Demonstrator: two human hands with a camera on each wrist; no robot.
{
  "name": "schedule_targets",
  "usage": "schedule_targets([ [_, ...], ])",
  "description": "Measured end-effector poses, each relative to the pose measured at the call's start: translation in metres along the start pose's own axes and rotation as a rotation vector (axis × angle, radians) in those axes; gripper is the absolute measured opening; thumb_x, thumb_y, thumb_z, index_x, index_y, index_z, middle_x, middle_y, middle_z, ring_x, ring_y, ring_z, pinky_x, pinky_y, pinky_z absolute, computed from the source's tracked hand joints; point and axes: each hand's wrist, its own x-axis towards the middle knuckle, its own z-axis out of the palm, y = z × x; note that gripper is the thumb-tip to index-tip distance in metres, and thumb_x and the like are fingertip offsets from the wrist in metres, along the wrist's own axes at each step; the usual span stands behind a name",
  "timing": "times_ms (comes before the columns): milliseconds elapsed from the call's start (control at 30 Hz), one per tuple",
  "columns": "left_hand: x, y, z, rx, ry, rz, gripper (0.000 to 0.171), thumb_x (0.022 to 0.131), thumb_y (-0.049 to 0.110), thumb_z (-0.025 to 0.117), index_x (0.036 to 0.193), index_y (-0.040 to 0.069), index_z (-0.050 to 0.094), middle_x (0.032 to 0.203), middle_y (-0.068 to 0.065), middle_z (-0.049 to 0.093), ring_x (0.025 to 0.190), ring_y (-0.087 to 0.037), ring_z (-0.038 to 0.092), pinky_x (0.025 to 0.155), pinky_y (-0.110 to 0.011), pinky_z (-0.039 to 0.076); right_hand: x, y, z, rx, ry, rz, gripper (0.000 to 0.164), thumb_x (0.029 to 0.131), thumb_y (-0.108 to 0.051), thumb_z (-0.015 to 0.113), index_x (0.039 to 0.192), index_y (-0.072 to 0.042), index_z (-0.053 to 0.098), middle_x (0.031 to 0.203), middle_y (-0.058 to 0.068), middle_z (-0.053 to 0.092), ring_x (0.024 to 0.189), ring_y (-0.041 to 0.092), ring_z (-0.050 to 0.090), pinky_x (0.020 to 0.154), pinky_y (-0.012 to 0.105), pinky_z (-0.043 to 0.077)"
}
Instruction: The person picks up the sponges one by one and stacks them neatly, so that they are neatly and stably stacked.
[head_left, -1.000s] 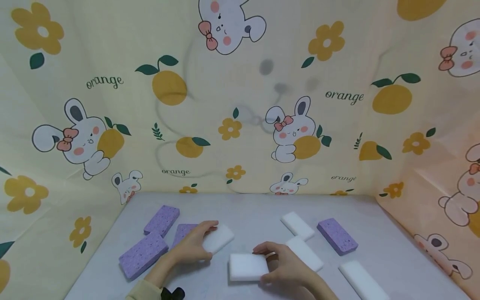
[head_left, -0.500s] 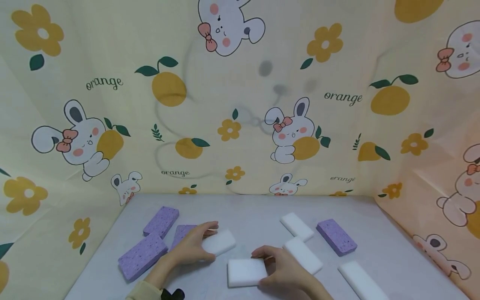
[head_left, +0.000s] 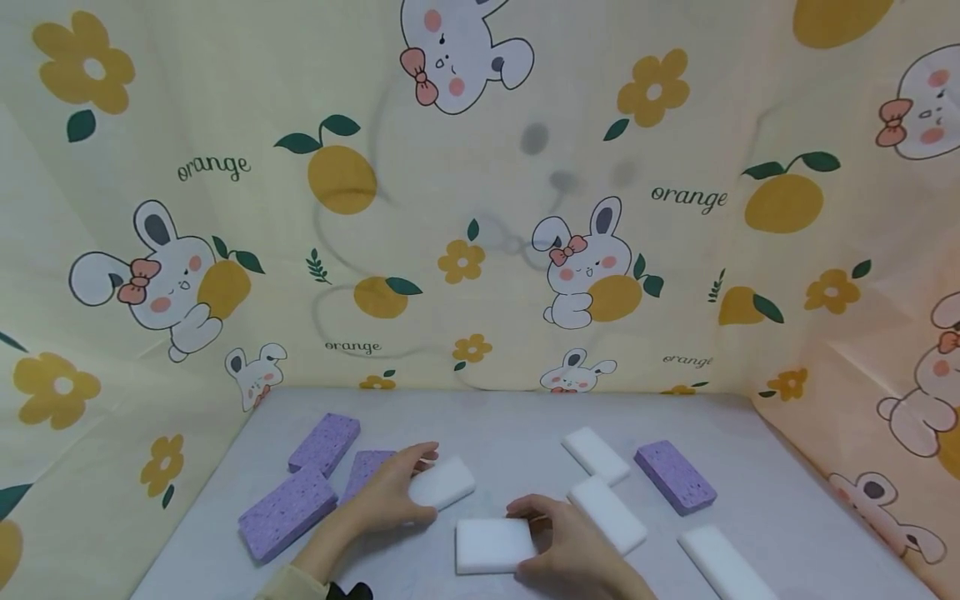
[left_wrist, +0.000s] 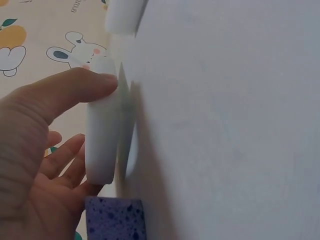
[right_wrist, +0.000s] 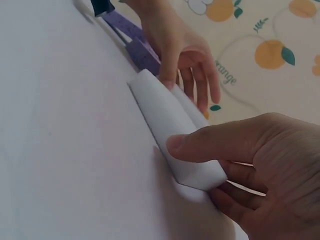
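My left hand (head_left: 393,492) holds a white sponge block (head_left: 444,483) by its left end, near the middle of the table. In the left wrist view the thumb lies on that white block (left_wrist: 102,135), with the fingers behind it. Closer to me, my right hand (head_left: 566,542) grips the right end of a second white sponge block (head_left: 493,546). The right wrist view shows the thumb pressed on this block (right_wrist: 175,125) and the fingers on its far side. A purple speckled sponge (head_left: 367,468) lies partly hidden behind my left hand.
Two more purple sponges (head_left: 287,512) (head_left: 325,442) lie at the left, touching each other. On the right are white blocks (head_left: 596,456) (head_left: 607,512) (head_left: 727,562) and a purple sponge (head_left: 675,477). A patterned cloth (head_left: 480,167) rises behind the table (head_left: 495,417).
My right hand has brought its white block slightly nearer to me, and its tilt has changed. The block in my left hand has shifted a little to the right.
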Motion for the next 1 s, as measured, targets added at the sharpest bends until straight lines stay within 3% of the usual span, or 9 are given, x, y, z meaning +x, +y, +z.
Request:
schedule_targets([
  [200,-0.003,0.002,0.000,-0.020,0.036,0.016,0.090,0.070,0.012,0.088,0.144,-0.003,0.039,0.137,-0.018,0.051,0.119,-0.032,0.053,0.101,-0.052,0.042,-0.003,0.000,0.007,-0.006,0.026,0.057,0.061,0.069,-0.023,0.087,0.124,-0.019,0.061,0.114,-0.008,0.063,0.101,0.017,0.059,0.089,0.032,0.046],
  [400,-0.008,0.007,0.001,0.002,0.106,0.047,0.085,0.071,0.013,0.088,0.140,-0.003,0.043,0.132,-0.019,0.054,0.115,-0.030,0.055,0.099,-0.048,0.046,-0.004,0.002,0.011,-0.017,0.065,0.024,0.062,0.068,-0.021,0.088,0.123,-0.015,0.062,0.115,-0.006,0.063,0.101,0.017,0.059,0.087,0.028,0.048],
  [600,-0.012,0.020,0.001,-0.019,0.156,0.040,0.081,0.072,0.017,0.088,0.139,0.000,0.046,0.123,-0.008,0.060,0.111,-0.024,0.057,0.098,-0.043,0.047,-0.004,0.002,0.013,-0.016,0.108,0.064,0.063,0.066,-0.021,0.091,0.121,-0.011,0.060,0.115,-0.001,0.061,0.104,0.022,0.059,0.090,0.036,0.049],
  [733,-0.017,0.030,0.003,-0.040,0.160,0.026,0.076,0.074,0.022,0.087,0.138,0.005,0.049,0.124,-0.006,0.062,0.111,-0.022,0.059,0.095,-0.044,0.049,-0.004,0.004,0.013,-0.044,0.152,0.089,0.067,0.065,-0.025,0.092,0.121,-0.010,0.059,0.115,0.000,0.061,0.103,0.022,0.058,0.089,0.041,0.050],
  [1000,-0.019,0.046,0.008,-0.080,0.131,0.055,0.075,0.075,0.020,0.086,0.140,0.011,0.048,0.129,-0.001,0.061,0.115,-0.018,0.056,0.096,-0.041,0.048,-0.003,0.006,0.013,-0.018,0.187,0.024,0.076,0.064,-0.022,0.093,0.127,-0.004,0.055,0.117,0.003,0.064,0.102,0.024,0.060,0.089,0.035,0.051],
])
